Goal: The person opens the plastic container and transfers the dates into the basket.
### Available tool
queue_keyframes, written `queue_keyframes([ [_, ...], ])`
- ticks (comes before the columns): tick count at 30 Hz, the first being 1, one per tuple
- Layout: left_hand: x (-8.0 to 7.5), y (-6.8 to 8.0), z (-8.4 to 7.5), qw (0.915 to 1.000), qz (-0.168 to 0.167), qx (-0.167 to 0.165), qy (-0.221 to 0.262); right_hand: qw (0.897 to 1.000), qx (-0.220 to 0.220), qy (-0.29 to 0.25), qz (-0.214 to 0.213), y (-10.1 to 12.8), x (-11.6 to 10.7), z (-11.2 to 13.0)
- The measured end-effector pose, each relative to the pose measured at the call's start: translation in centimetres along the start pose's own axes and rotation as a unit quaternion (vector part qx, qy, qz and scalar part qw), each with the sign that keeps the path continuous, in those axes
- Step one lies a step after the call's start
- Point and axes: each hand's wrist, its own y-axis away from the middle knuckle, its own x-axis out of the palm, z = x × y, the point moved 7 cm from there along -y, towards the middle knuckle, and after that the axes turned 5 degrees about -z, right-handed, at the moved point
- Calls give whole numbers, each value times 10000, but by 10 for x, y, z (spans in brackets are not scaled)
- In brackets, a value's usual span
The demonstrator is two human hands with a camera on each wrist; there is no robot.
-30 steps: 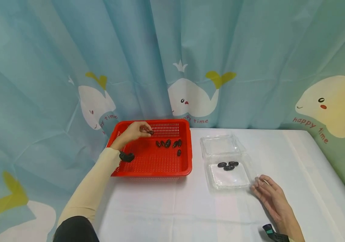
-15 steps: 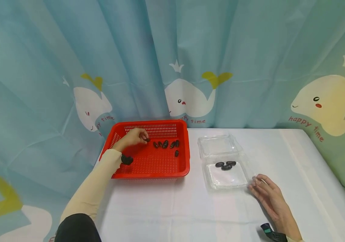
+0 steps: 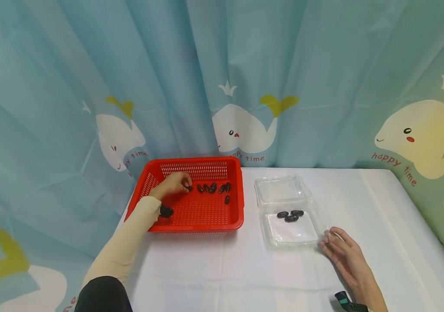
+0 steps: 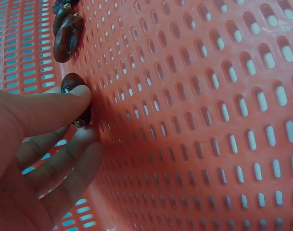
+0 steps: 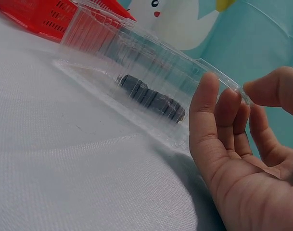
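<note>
Inside the red basket (image 3: 202,216), my left hand (image 3: 173,184) pinches a dark brown date (image 4: 70,83) between thumb and fingers, right at the basket floor. Several other dates (image 3: 212,188) lie in a loose row just right of it, one of them nearer the front. My right hand (image 3: 350,260) pinches the right front rim corner of a clear plastic clamshell box (image 3: 293,236) between thumb and fingers. Three dates (image 3: 291,219) lie together inside that box, and its lid (image 3: 282,189) is folded open toward the back.
A white cloth (image 3: 225,268) covers the table. Behind it hangs a blue curtain (image 3: 323,138) with whale prints, close to the basket's back rim. The basket stands left of the clamshell, with a strip of cloth between them.
My left hand has come down and forward from the basket's back side with the date, now level with the row. My right hand keeps its hold on the box rim.
</note>
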Motion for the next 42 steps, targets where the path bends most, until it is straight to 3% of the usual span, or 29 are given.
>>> queue_keyframes([
  [8, -3, 7, -3, 9997, -129, 153, -167, 9995, 76, 304, -3, 0, -2, 0],
  [18, -20, 28, -11, 9985, -410, 135, -344, 9965, 627, 554, 9, 2, -3, -1],
  [27, -49, 59, -57, 9903, -1138, 438, 666, 9932, 1055, 500, 12, 2, 2, 0],
  [35, -43, 83, -91, 9827, -1373, 679, 1039, 9889, 1256, 787, -102, 6, 4, -5],
  [42, -36, 103, -125, 9643, -1757, 1000, 1710, 9909, 1003, 882, 158, 6, 5, 3],
])
